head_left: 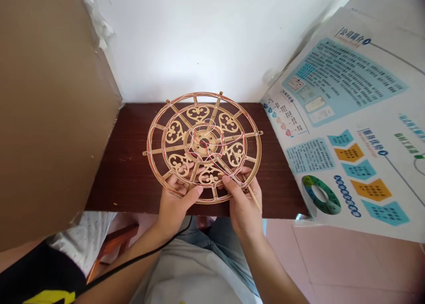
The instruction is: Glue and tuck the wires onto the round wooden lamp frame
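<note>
A round laser-cut wooden wheel frame (201, 141) lies flat on a dark wood tabletop (122, 180). It has spokes, heart-shaped filigree panels and a central hub, and thin red and white threads run along its rings and across the middle. My left hand (175, 202) grips the near rim, with its fingers reaching through the openings. My right hand (244, 204) pinches a thin wooden stick (253, 197) against the near right part of the frame. A thread runs from the hub towards those fingers. The far end of the stick sticks out past my right hand.
A large brown cardboard sheet (53, 104) stands on the left of the tabletop. A printed poster (341, 118) with blue and orange panels leans on the right. A white wall (206, 42) rises behind. A black cable (133, 259) crosses my left forearm.
</note>
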`<state>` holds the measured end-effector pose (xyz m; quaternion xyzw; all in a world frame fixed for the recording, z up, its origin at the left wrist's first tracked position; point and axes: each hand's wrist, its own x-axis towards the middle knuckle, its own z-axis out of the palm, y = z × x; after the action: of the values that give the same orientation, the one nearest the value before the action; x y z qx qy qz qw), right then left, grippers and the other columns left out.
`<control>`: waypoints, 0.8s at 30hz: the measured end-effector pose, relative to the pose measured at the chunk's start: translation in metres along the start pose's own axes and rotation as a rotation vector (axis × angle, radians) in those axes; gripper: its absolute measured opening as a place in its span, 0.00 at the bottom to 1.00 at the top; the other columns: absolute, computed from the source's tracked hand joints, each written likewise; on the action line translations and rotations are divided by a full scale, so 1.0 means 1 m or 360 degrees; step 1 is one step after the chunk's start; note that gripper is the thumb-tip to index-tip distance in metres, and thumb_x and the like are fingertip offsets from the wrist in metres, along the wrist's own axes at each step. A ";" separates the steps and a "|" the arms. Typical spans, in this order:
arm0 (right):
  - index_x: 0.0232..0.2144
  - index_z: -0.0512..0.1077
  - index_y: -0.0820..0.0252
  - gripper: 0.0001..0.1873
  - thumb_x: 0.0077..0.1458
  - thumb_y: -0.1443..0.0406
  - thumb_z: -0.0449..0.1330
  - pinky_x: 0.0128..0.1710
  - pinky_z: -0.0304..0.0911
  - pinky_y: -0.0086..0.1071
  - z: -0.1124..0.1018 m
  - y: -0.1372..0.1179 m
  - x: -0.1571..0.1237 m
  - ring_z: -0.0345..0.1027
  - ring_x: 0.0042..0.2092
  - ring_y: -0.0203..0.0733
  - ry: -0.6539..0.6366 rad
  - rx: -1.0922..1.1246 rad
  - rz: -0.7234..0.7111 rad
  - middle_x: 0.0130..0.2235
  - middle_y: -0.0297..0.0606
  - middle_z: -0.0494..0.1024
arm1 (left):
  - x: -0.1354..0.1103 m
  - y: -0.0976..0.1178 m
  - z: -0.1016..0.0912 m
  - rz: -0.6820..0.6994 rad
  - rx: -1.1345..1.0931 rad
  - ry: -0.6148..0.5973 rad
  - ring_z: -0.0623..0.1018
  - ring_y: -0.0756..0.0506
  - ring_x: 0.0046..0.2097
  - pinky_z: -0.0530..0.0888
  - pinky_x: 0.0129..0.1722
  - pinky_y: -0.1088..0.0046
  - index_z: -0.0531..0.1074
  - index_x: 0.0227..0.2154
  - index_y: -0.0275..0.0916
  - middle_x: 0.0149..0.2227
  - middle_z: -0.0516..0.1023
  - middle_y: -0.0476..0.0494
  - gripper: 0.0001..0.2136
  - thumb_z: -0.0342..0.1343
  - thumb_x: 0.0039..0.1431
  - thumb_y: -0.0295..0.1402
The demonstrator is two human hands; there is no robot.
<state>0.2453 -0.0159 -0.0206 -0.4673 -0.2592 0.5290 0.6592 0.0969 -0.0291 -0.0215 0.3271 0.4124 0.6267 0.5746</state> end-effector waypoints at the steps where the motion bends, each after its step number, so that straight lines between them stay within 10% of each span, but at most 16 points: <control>1: 0.43 0.73 0.50 0.25 0.49 0.59 0.81 0.44 0.72 0.35 -0.001 0.000 0.000 0.76 0.37 0.39 0.0000 -0.0007 -0.0001 0.37 0.27 0.82 | 0.000 0.000 0.000 0.0003 0.0000 -0.0004 0.85 0.38 0.59 0.80 0.63 0.58 0.79 0.55 0.44 0.55 0.87 0.39 0.24 0.76 0.57 0.33; 24: 0.43 0.72 0.51 0.18 0.59 0.58 0.75 0.49 0.72 0.38 -0.001 -0.002 -0.005 0.77 0.42 0.42 -0.0247 -0.0270 -0.0209 0.41 0.31 0.81 | -0.015 0.005 0.013 -0.0019 -0.0233 -0.0090 0.78 0.35 0.67 0.71 0.71 0.49 0.75 0.64 0.56 0.63 0.81 0.43 0.31 0.73 0.58 0.32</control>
<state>0.2452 -0.0213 -0.0185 -0.4610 -0.3832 0.4956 0.6285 0.1078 -0.0420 -0.0104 0.2992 0.3510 0.6423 0.6122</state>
